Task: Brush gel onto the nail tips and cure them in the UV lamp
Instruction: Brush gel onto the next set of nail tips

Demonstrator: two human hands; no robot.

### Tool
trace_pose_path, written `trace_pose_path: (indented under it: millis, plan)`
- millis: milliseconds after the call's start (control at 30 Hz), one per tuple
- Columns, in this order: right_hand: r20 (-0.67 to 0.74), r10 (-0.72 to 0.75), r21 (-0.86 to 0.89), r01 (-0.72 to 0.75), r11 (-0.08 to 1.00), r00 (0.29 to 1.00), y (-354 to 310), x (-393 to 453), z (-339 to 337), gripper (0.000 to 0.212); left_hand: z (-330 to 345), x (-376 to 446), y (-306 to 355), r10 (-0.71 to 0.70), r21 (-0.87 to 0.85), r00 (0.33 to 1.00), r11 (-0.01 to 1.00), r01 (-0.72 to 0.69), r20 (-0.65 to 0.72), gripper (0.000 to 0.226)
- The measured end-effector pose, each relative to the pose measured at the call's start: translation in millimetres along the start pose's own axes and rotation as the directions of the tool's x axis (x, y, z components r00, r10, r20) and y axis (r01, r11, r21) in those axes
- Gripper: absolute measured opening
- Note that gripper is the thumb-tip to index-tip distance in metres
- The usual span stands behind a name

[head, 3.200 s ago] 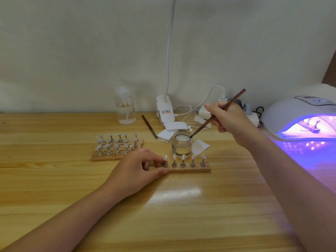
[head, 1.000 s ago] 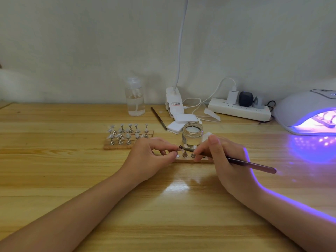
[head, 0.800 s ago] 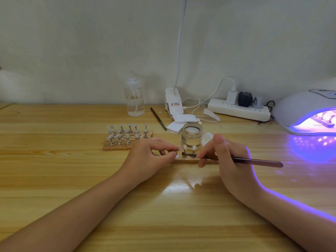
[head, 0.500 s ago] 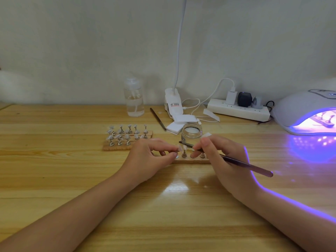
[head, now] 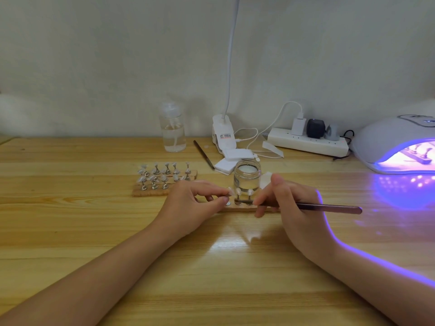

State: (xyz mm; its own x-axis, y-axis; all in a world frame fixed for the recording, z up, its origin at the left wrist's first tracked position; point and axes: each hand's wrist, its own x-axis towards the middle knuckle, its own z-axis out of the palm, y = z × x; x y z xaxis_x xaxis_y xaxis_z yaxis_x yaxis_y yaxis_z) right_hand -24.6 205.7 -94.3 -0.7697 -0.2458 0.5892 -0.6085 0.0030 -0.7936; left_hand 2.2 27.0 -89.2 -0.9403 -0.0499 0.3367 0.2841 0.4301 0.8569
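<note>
A wooden strip with nail tips on metal stands lies at the table's middle. My left hand pinches the leftmost nail tip between thumb and forefinger. My right hand holds a dark gel brush almost level, its head by the nail tips at the strip's left end. A clear gel jar stands open just behind the strip. The white UV lamp at the far right glows purple, with another strip of tips inside.
A second wooden holder with several nail tips sits left of the jar. Behind are a clear pump bottle, a spare brush, white pads, a clip lamp base and a power strip.
My right hand brought the brush from the jar down to the strip. Over the last second the handle swung between tilted and level while the head worked the tips. My left hand stayed pinching.
</note>
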Motion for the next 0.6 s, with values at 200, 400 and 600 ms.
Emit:
trace_pose_path:
  millis: [200, 400, 600]
  plan:
    - [-0.034, -0.065, -0.019, 0.064, 0.998, 0.997, -1.9, 2.1, 1.5, 0.040, 0.0, 0.0, 0.0, 0.014, 0.013, 1.000, 1.000, -0.014, 0.020, 0.018]
    - [0.039, -0.050, -0.097, 0.053, 0.994, 0.998, 0.6, 2.4, 1.0, 0.037, 0.5, 0.0, 0.2, 0.035, 0.020, 0.998, 0.999, -0.036, 0.043, 0.018]
    - [0.003, -0.040, -0.049, 0.040, 0.998, 0.999, 0.3, 0.8, 0.8, 0.038, 0.9, 0.1, 0.9, 0.016, -0.001, 1.000, 1.000, -0.016, 0.016, 0.018]
